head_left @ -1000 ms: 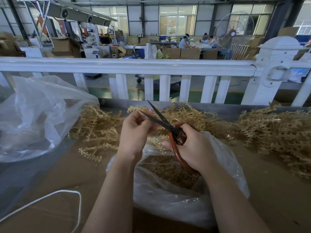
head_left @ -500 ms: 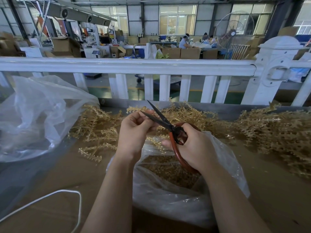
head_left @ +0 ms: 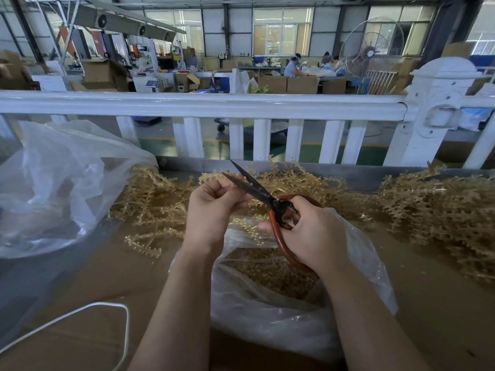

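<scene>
My right hand (head_left: 313, 234) grips a pair of scissors (head_left: 263, 198) by its red-brown loop handles. The dark blades stand apart and point up and to the left. My left hand (head_left: 211, 210) pinches a small gold plastic piece between the blades, mostly hidden by my fingers. Under both hands sits an open clear plastic bag (head_left: 281, 311) holding many small gold bits. Gold plastic sprue racks (head_left: 150, 199) lie in a heap on the brown table behind my hands.
A bigger heap of gold racks (head_left: 439, 210) fills the table's right side. A large clear bag (head_left: 53, 188) bulges at the left. A white cord (head_left: 80, 314) loops at the lower left. A white railing (head_left: 203, 105) runs behind the table's raised metal edge (head_left: 356, 175).
My left hand has shifted slightly around the piece it pinches. The scissors and my right hand stay almost where they were.
</scene>
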The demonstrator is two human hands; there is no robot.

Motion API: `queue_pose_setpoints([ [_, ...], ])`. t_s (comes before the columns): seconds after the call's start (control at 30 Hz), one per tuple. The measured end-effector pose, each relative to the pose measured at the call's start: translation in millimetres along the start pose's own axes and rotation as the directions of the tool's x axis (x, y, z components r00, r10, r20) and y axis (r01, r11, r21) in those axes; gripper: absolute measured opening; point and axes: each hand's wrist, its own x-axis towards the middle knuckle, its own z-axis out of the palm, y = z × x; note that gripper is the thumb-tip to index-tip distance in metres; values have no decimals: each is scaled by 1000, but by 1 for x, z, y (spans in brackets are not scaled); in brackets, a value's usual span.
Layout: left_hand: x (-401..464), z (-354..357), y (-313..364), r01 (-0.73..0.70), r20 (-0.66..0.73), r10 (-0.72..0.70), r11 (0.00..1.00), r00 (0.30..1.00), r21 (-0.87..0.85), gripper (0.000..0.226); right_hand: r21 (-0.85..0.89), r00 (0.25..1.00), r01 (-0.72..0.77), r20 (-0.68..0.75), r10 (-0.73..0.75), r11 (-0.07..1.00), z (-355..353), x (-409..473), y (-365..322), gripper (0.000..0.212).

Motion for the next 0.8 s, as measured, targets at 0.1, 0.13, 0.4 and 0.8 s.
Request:
queue_pose_setpoints([
  [0.1, 0, -1, 0, 6, 6, -6, 1000, 1000, -7, 5, 2, 1000, 8, -4, -8, 1000, 0, 0, 0, 71],
  [0.13, 0, -1, 1, 7, 6, -7, 1000, 1000, -7, 5, -2, 1000, 10, -10, -10, 1000, 0, 0, 0, 70],
  [0.4, -1, -1, 1, -6, 27, 6, 1000, 1000, -8, 11, 24, 997, 52, -64, -50, 998, 3, -1, 3, 61],
  [0.8, -2, -4, 5, -10, 44, 10, 1000, 999, 14, 23, 28, 998, 43, -41, -42, 999, 1, -2, 1, 65],
])
